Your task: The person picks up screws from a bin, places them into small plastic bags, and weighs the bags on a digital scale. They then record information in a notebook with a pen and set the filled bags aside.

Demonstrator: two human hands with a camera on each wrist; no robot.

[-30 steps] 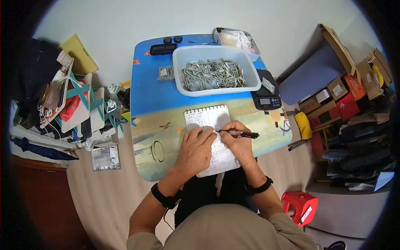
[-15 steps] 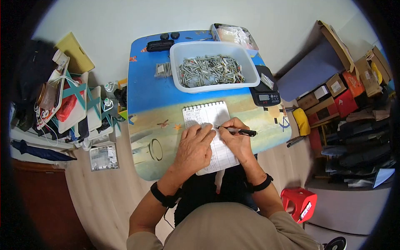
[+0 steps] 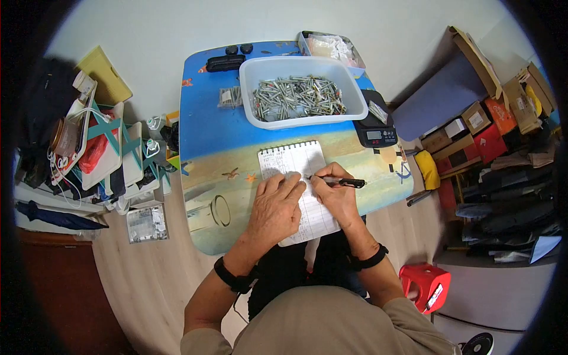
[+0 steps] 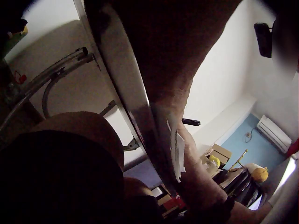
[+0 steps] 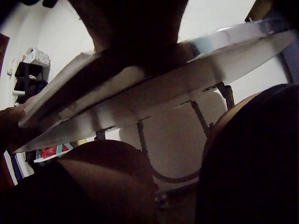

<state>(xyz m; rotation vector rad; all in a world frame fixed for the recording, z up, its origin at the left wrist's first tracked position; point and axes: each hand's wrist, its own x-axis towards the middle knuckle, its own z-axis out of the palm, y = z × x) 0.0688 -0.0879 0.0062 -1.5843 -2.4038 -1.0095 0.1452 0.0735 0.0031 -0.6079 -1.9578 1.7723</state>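
Note:
A spiral notepad (image 3: 307, 219) with handwritten lines lies at the near edge of the table in the head view. My right hand (image 3: 335, 198) pinches a black pen (image 3: 346, 181), its tip on the page near the middle. The left hand (image 3: 275, 207) rests on the left part of the page, fingers extended and fingertips close to the pen tip. In the left wrist view the pen (image 4: 191, 122) sticks out beyond the notepad's edge. The right wrist view shows the dark underside of the right hand (image 5: 135, 28) over the tabletop edge.
Behind the notepad stands a translucent plastic tub (image 3: 302, 121) of metal screws or bolts. A black digital scale (image 3: 378, 137) with a small packet is to its right. A bagged bundle (image 3: 229, 97), a black case (image 3: 225, 63) and a box of plastic bags (image 3: 334, 50) are around it.
The view has shifted slightly, so the table sits a little higher and further left. The pen stays in the right hand at the page; the left hand stays on the notepad.

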